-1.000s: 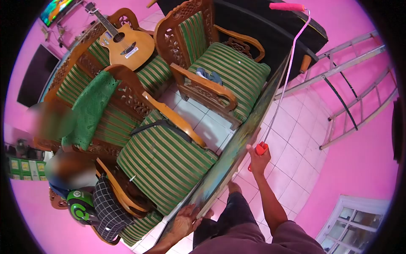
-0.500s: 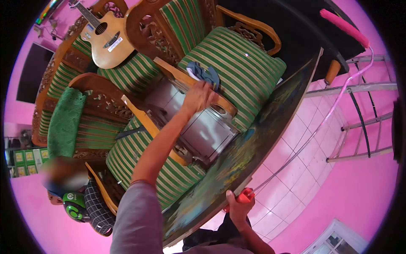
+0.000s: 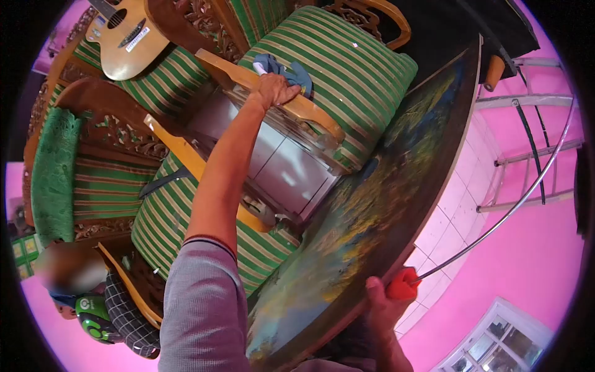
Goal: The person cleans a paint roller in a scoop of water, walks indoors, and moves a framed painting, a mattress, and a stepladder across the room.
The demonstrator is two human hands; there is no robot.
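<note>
My left hand (image 3: 273, 92) reaches forward and rests on the wooden armrest (image 3: 235, 73) of a green-striped chair, its fingers curled over the wood. A crumpled grey-blue cloth (image 3: 290, 73) lies against the fingers, on the armrest and seat edge. My right hand (image 3: 385, 310) is closed round the red handle of a paint roller (image 3: 406, 283), beside the edge of a large painting (image 3: 365, 229). The roller's thin metal rod curves up to the right; its roller end is out of view. The painting tilts against the chairs, its landscape side up.
More carved chairs with striped seats (image 3: 334, 68) stand ahead and left. An acoustic guitar (image 3: 130, 37) leans on one. A person in a checked garment (image 3: 127, 310) is at lower left. A metal ladder (image 3: 527, 155) stands right, by a pink wall (image 3: 471, 297).
My view has shifted, so the chairs sit higher and further left. My right hand has moved right with the roller, whose pink end has left the view. My left hand stays at the armrest.
</note>
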